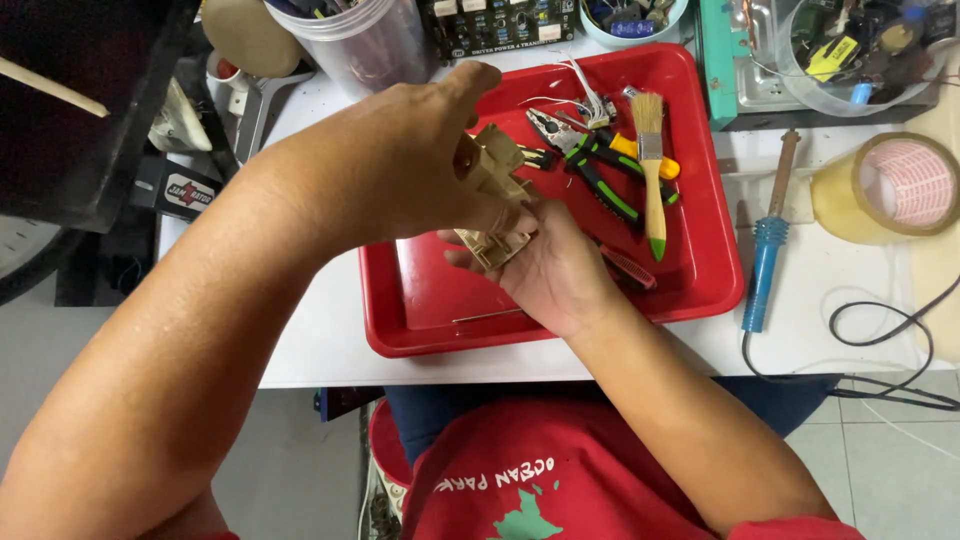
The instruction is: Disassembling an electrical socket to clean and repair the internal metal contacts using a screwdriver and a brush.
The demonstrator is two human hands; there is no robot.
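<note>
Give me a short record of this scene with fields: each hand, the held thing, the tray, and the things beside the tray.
left hand: grips the beige plastic part from above
right hand: holds the same part from below
red tray: holds pliers and a paintbrush
right of tray: blue soldering iron, tape roll

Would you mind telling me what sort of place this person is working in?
Probably a small electronics repair bench. A blue-handled soldering iron lies on the white table, a circuit board stands at the back, and a red tray holds pliers and a brush.
</note>
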